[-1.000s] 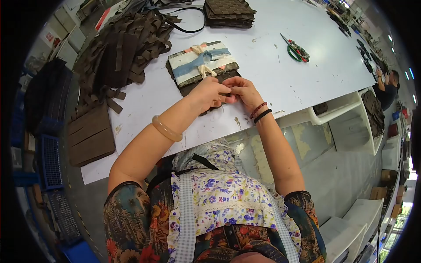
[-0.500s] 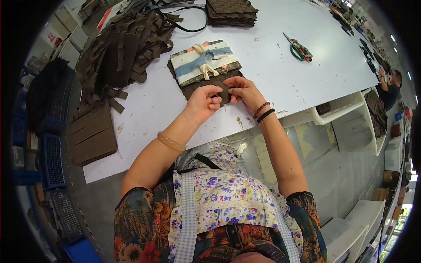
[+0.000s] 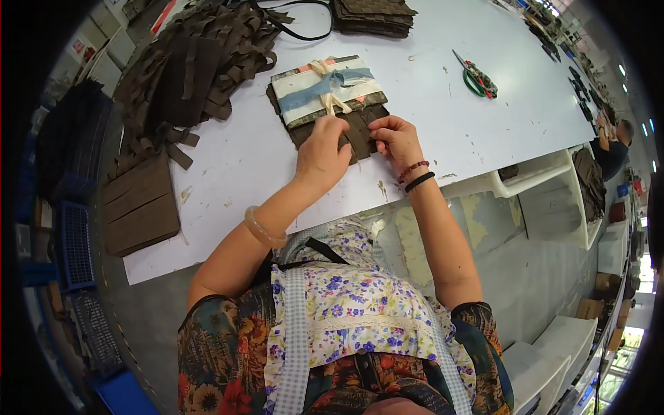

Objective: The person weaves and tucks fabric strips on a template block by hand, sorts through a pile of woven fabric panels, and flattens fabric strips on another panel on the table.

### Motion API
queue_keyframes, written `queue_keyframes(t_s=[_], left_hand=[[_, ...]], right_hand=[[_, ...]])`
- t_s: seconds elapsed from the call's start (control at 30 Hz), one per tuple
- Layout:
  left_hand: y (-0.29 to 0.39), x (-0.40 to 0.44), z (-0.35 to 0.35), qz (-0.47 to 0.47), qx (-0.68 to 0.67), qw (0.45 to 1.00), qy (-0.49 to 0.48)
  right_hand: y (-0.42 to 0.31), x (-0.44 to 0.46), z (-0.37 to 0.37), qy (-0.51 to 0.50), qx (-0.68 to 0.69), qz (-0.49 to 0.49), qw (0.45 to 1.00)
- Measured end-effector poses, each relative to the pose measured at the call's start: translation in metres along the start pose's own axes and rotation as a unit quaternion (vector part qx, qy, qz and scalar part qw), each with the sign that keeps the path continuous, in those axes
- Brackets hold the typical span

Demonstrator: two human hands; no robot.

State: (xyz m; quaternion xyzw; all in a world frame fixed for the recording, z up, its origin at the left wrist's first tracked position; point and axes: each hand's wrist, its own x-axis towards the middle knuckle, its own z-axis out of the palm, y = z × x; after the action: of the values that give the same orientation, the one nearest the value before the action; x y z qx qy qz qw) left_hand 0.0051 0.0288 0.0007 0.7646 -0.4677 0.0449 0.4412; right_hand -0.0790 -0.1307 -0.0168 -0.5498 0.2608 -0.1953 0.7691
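Note:
A flat block wrapped with white, blue and cream cloth strips (image 3: 325, 90) lies on a dark brown woven fabric piece (image 3: 360, 136) on the white table. My left hand (image 3: 324, 149) rests on the woven piece's left part near the cream knot, fingers curled; whatever its fingertips grip is hidden. At the right edge of that piece, my right hand (image 3: 398, 142) has thumb and forefinger pinched on the brown fabric.
Dark strips (image 3: 187, 69) are heaped at the left, with cut brown panels (image 3: 140, 207) below. Another woven stack (image 3: 373, 15) lies at the back, scissors (image 3: 477, 79) at the right. White bins (image 3: 553, 200) adjoin the table's right front; a person (image 3: 612, 149) is beyond.
My hands were close together, then parted. My left hand has moved up onto the woven piece, and my right hand has shifted slightly right along its edge.

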Motion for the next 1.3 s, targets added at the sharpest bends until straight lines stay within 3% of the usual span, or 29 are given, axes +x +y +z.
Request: queue_keyframes(t_s=[0.03,0.1,0.2,0.27,0.3,0.37,0.6,0.67,0.7,0.77,0.8,0.83,0.93,0.97,1.03,1.23,1.3], left_hand=[[-0.011,-0.001,0.002,-0.002,0.001,1.000,-0.001],[-0.030,0.008,0.001,0.055,-0.029,0.993,-0.100],[-0.041,0.014,0.003,0.112,-0.061,0.988,-0.084],[-0.043,0.014,0.007,0.092,-0.079,0.989,-0.081],[-0.043,0.014,0.008,0.074,-0.093,0.990,-0.075],[-0.040,0.013,0.008,0.078,-0.098,0.989,-0.075],[-0.025,0.010,0.016,0.099,-0.081,0.989,-0.079],[-0.012,0.009,0.024,0.110,-0.056,0.990,-0.072],[-0.011,0.008,0.025,0.121,-0.035,0.990,-0.068],[-0.012,0.007,0.023,0.119,-0.031,0.990,-0.074],[-0.011,0.008,0.023,0.116,-0.023,0.990,-0.077],[-0.009,0.008,0.023,0.114,-0.025,0.990,-0.078],[-0.013,0.005,0.020,0.115,-0.015,0.990,-0.082],[-0.015,0.005,0.020,0.119,-0.016,0.990,-0.075],[-0.012,0.005,0.020,0.120,-0.018,0.990,-0.070],[0.000,0.002,0.014,0.147,0.035,0.982,-0.113],[0.002,0.001,0.014,0.152,0.049,0.980,-0.119]], right_hand=[[0.001,-0.001,0.002,0.009,-0.017,-0.012,1.000],[0.003,-0.003,0.005,0.018,-0.035,-0.024,0.999],[0.009,-0.004,0.003,0.052,-0.124,-0.071,0.988],[0.015,-0.005,-0.004,0.134,-0.366,-0.289,0.875],[0.015,-0.004,-0.012,0.135,-0.367,-0.286,0.875],[0.010,-0.001,-0.039,0.243,-0.515,-0.394,0.722],[-0.006,-0.006,-0.074,0.298,-0.560,-0.332,0.698],[-0.012,-0.019,-0.073,0.205,-0.569,-0.320,0.729],[-0.016,-0.022,-0.067,0.206,-0.570,-0.318,0.730],[-0.024,-0.029,-0.055,0.206,-0.659,-0.301,0.658],[-0.027,-0.029,-0.054,0.219,-0.634,-0.368,0.644],[-0.029,-0.031,-0.052,0.218,-0.636,-0.366,0.643],[-0.027,-0.032,-0.036,0.042,-0.557,-0.413,0.719],[-0.023,-0.030,-0.032,0.044,-0.559,-0.409,0.720],[-0.017,-0.025,-0.030,0.015,-0.621,-0.428,0.657],[-0.021,-0.021,-0.034,-0.012,-0.590,-0.408,0.697],[-0.022,-0.025,-0.030,-0.009,-0.573,-0.336,0.747]])
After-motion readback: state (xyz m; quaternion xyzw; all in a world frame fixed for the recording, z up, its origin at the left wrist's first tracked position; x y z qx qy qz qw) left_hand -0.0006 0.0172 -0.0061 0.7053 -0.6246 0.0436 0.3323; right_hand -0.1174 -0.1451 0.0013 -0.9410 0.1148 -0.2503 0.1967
